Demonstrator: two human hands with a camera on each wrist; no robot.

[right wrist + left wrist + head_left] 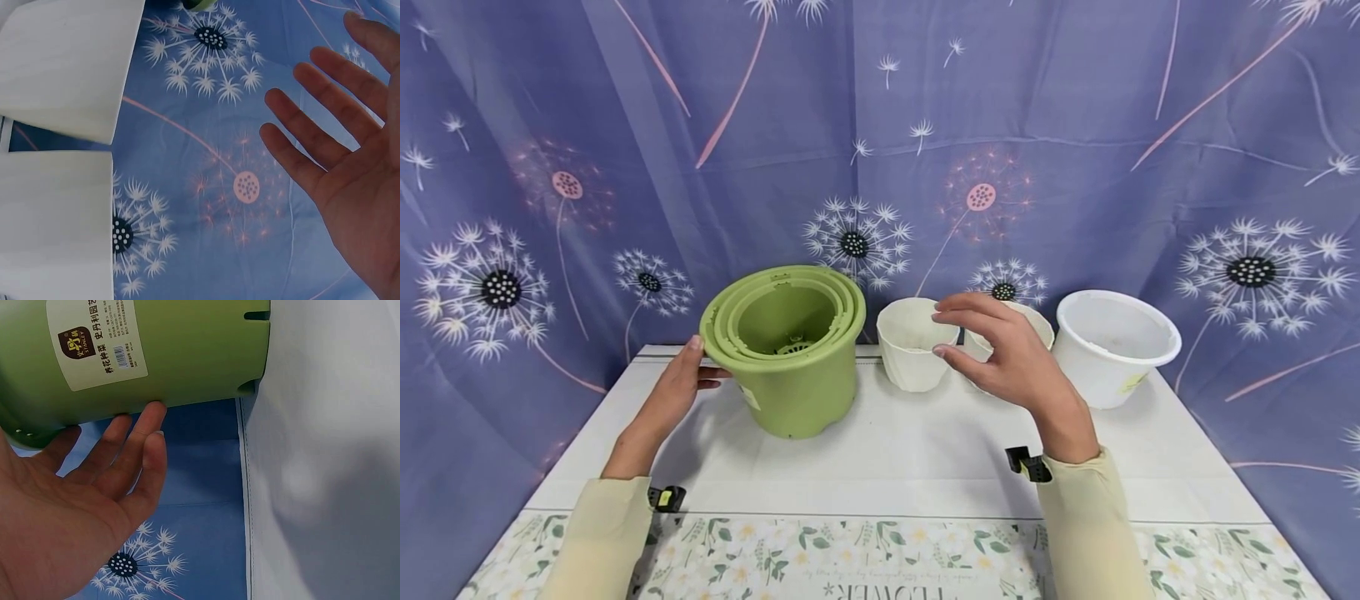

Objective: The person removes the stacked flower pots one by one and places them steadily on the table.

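Note:
Nested green flower pots (805, 400) stand at the left of the table, with their rims one inside another. My left hand (670, 392) is at the outer pot's left side, its fingertips right at the wall below the rim. In the left wrist view those fingers are loosely extended beside the pot's paper label (100, 340). Over the small white pots hovers my right hand (1011, 354), fingers spread and nothing held. One small white pot (912, 362) shows left of it; a second small white pot (1039, 323) is partly hidden behind it.
A larger white pot (1093, 371) with a yellow-green label stands at the right. Behind the row hangs a blue dandelion curtain (775, 200). A white cloth (895, 467) covers the table, with a floral-printed band (850, 550) along the near side.

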